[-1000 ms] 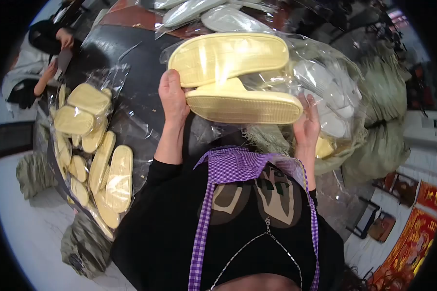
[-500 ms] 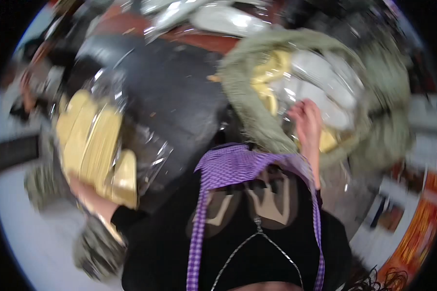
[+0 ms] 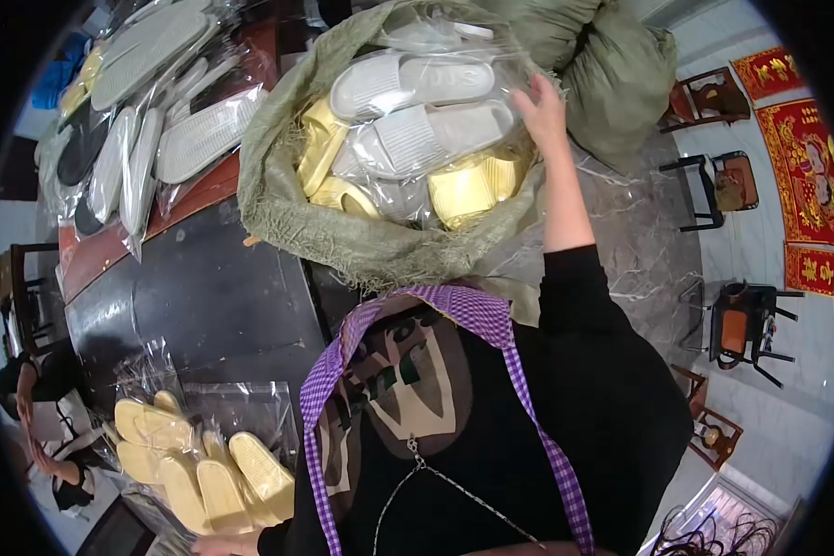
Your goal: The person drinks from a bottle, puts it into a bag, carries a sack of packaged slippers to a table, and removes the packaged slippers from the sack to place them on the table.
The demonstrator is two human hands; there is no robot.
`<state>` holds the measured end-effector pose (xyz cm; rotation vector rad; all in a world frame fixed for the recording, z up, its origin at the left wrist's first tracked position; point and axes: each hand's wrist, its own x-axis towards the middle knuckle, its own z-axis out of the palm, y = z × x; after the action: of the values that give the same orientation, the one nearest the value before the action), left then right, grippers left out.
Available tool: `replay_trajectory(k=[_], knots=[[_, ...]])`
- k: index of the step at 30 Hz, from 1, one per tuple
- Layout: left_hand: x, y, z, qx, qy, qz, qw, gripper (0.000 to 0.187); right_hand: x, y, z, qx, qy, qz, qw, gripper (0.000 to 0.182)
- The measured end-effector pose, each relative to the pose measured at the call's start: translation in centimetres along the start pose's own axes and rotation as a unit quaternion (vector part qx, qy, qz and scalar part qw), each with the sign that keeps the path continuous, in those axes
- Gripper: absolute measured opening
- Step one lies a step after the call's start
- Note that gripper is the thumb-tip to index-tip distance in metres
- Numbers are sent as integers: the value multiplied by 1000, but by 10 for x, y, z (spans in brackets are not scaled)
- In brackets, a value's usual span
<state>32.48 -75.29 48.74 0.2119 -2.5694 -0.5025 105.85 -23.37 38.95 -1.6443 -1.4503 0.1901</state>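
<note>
Slippers (image 3: 417, 130) fill sack (image 3: 343, 236); right hand (image 3: 539, 111) touches them, left hand (image 3: 222, 545) cut off.

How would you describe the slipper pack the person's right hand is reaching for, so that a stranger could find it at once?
Start at the big green woven sack lying open on the table. The right hand touches a clear-wrapped white slipper pair near its top. Unlike the yellow slippers beneath, it is white with ribbed soles.

Right arm extended forward and up, black sleeve to the wrist, forearm bare. Right hand (image 3: 540, 111) open, fingers spread, palm facing away. Left hand (image 3: 221, 545) low at the frame's bottom edge, mostly hidden.
</note>
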Motion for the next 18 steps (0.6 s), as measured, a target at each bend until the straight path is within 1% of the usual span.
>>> replay_trajectory(k=[1, 2, 3, 4, 5, 7, 9, 10, 11, 12, 13, 14, 15, 16, 17, 18], knots=[[5, 12, 3, 3, 10, 25, 1000, 39, 9, 18, 11, -46, 18, -19, 999, 63], [7, 24, 6, 0, 19, 52, 998, 39, 24, 31, 22, 8, 2, -22, 1000, 71], [10, 35, 10, -2, 24, 79, 997, 38, 28, 45, 28, 99, -15, 55, 993, 68], [11, 46, 15, -12, 24, 107, 994, 38, 28, 36, 36, 191, -32, 130, 972, 65], [8, 61, 22, -31, 20, 141, 989, 38, 28, 27, 42, 280, -50, 203, 937, 63], [-11, 88, 38, -91, -5, 213, 973, 38, 29, 15, 45, 254, -100, 208, 939, 59], [-39, 113, 60, -210, -41, 309, 927, 38, 34, 6, 50, 227, -153, 212, 938, 55], [-72, 136, 50, -241, -120, 285, 920, 38, 36, 15, 60, 245, -159, 170, 941, 44], [-104, 158, 40, -268, -198, 260, 906, 38, 34, 16, 59, 225, -133, 142, 955, 43], [-116, 166, 55, -324, -298, 253, 862, 36, 36, 13, 58, 205, -107, 111, 967, 42], [-161, 189, 38, -405, -379, 184, 811, 34, 41, 5, 58, 185, -79, 78, 976, 41], [-190, 205, 33, -391, -419, 214, 791, 34, 37, -32, 37, 93, -72, 83, 990, 33], [-231, 224, 11, -429, -480, 209, 736, 35, 41, -33, 40, 116, -50, 56, 990, 31], [-257, 232, 11, -473, -574, 160, 649, 35, 45, -30, 42, 138, -27, 30, 990, 30], [-285, 239, 13, -510, -659, 88, 545, 35, 48, -30, 43, 159, -4, 5, 987, 28], [-314, 250, 8, -492, -725, 46, 480, 37, 45, -45, 35, 124, -7, 0, 992, 26]])
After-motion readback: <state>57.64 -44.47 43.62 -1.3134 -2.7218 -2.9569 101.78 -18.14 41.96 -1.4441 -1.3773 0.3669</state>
